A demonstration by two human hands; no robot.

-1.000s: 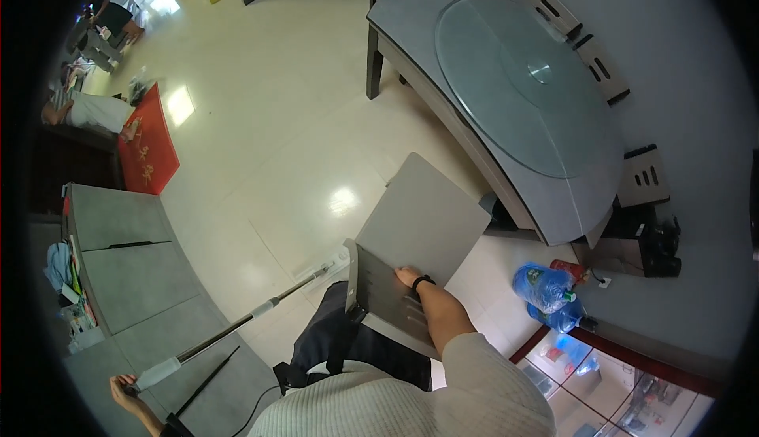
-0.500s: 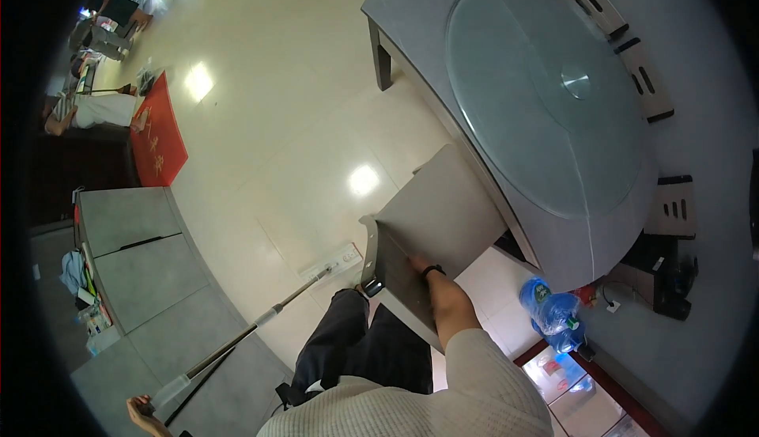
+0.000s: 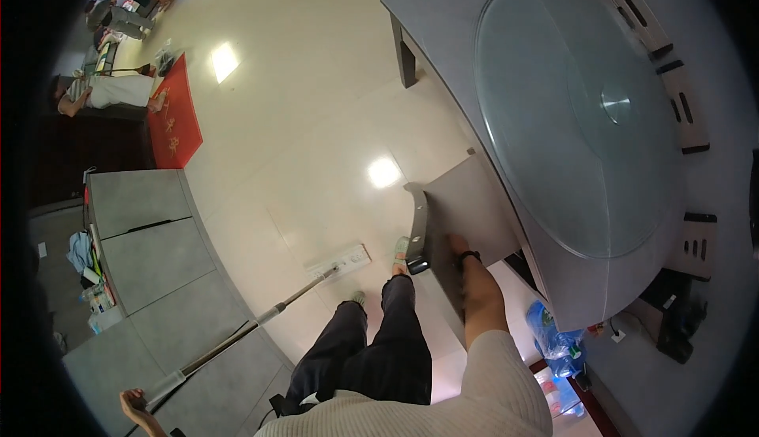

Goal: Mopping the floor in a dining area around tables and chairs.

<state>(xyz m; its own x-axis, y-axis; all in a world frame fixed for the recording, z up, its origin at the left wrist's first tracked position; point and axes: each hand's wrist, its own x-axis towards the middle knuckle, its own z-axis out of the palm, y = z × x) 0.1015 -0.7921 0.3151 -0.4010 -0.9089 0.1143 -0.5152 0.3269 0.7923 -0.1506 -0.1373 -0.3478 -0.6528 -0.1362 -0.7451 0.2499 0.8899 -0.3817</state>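
Note:
My left hand [image 3: 134,404] is closed around the end of a mop's long pole [image 3: 229,348], at the lower left. The pole slants across the floor to the flat white mop head [image 3: 338,261], which lies just ahead of my feet. On the right, my right arm reaches over the back of a grey-brown chair [image 3: 417,227]. My right hand [image 3: 458,245] is at the seat side of that backrest and holds it; its fingers are partly hidden. Part of the chair's seat [image 3: 468,200] lies beneath the table's edge.
A grey table [image 3: 433,18] with a round glass turntable [image 3: 553,121] fills the right, with more chairs [image 3: 685,109] beyond. Blue water bottles [image 3: 557,342] stand near its lower corner. Grey cabinets [image 3: 170,267] line the left; a red mat [image 3: 180,117] and several people are farther off.
The chair has moved toward the table with my right hand on it, its seat farther under the edge. My view has shifted and both feet now show. My left hand still holds the mop.

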